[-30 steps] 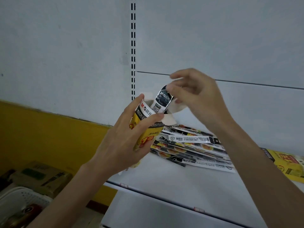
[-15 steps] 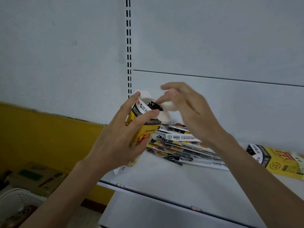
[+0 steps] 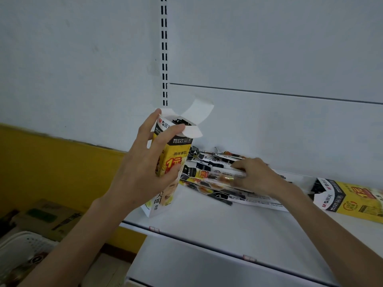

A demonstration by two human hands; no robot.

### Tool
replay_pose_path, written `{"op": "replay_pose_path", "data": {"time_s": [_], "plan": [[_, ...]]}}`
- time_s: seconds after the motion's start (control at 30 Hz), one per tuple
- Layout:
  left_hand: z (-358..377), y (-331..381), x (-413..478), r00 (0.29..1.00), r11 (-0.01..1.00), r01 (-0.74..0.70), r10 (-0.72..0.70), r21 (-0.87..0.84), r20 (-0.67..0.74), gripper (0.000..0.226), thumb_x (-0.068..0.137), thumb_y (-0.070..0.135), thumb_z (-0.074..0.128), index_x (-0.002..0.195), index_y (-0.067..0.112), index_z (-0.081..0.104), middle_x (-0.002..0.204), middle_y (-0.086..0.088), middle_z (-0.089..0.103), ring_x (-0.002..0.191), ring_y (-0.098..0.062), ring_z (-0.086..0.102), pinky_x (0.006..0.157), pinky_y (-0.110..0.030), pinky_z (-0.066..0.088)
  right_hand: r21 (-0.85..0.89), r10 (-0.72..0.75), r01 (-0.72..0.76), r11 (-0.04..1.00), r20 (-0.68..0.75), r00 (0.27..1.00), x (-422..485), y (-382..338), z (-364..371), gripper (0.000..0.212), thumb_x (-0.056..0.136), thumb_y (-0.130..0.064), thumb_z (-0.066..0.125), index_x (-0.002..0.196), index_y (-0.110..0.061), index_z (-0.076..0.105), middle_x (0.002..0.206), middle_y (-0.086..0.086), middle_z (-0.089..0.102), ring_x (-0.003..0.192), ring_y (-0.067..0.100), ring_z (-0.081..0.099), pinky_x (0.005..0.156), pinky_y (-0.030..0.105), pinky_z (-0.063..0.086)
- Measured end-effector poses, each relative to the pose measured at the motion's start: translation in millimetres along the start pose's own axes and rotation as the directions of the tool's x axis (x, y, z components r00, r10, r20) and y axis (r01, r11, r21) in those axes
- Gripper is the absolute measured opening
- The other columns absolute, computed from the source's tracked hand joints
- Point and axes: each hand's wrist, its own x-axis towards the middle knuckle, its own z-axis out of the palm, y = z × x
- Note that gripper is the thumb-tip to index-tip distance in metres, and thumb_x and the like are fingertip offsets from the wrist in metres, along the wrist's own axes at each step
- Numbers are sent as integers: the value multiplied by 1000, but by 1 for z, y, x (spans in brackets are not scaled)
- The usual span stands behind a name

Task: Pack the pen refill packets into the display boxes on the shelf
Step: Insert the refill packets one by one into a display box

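Presently: left hand (image 3: 145, 175) grips display box (image 3: 172, 162) upright, flaps open for loading; right hand (image 3: 257, 177) curls round a refill packet (image 3: 215, 175) atop the shelf (image 3: 207, 220) pile.

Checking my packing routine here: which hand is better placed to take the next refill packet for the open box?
Right. The right hand lies on the pile on the shelf, its grip curled over a refill packet. The left hand holds the upright display box, flaps open, steadying it.
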Motion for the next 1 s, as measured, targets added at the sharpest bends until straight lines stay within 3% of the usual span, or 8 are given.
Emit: {"op": "replay_pose_path", "data": {"time_s": [0.13,0.2,0.33,0.5,0.63,0.8,0.9,1.0], "plan": [[1,-1,-1,1000,1000,0,0,-2,-14,69,74,32,63,127,48,22,146,6,10,119,-12,37,72,-30,56,202,-7,15,979,-41,999,0,-2,-5,38,72,-37,77,60,-10,54,56,-2,35,54,13,30,49,23,17],[0,-1,-2,1000,1000,-3,3,-1,-19,68,73,33,60,127,48,22,146,6,10,118,-12,38,71,-28,55,279,-6,15,960,-34,999,-1,-2,-6,43,72,-43,75,50,-17,48,52,-1,33,51,10,30,51,25,19],[1,0,-1,1000,1000,-1,1,-11,-18,67,73,34,59,126,50,21,146,8,10,118,-12,37,72,-32,56,341,13,-3,940,-29,999,-1,-2,-5,27,82,-40,67,61,-21,67,55,-1,49,53,11,40,54,25,30],[2,-1,-1,1000,1000,-3,3,-18,-7,67,73,33,59,127,49,23,147,6,9,120,-13,39,71,-34,58,312,10,14,950,-77,997,1,-2,-7,23,87,-30,63,66,-21,62,47,-16,57,44,-5,48,47,9,34],[3,-1,-1,1000,1000,1,-1,-20,-4,67,73,33,59,127,49,23,148,4,10,120,-17,43,69,-33,58,197,-40,47,979,-37,999,0,-3,1,10,84,-32,65,85,-23,64,79,-12,63,70,-1,57,59,13,38],[4,1,1,1000,999,-30,30,-16,6,66,74,31,60,127,48,23,148,6,9,118,-16,45,67,-27,57,70,-7,6,998,10,1000,2,-3,5,37,80,-20,68,116,-15,62,110,-2,59,96,13,54,74,20,37],[4,3,1,999,999,-36,36,-10,13,66,74,32,59,127,49,24,148,7,9,115,-11,43,67,-24,56,19,-36,34,999,68,997,2,-1,6,15,85,-22,62,94,-12,68,95,6,64,87,21,56,65,24,38],[4,3,1,999,999,-33,33,-2,12,66,74,33,59,127,48,23,147,6,9,115,-15,45,66,-26,57,-27,-90,92,995,77,993,1,4,11,36,93,-29,50,66,-6,52,68,12,55,67,28,50,60,35,36]]}}
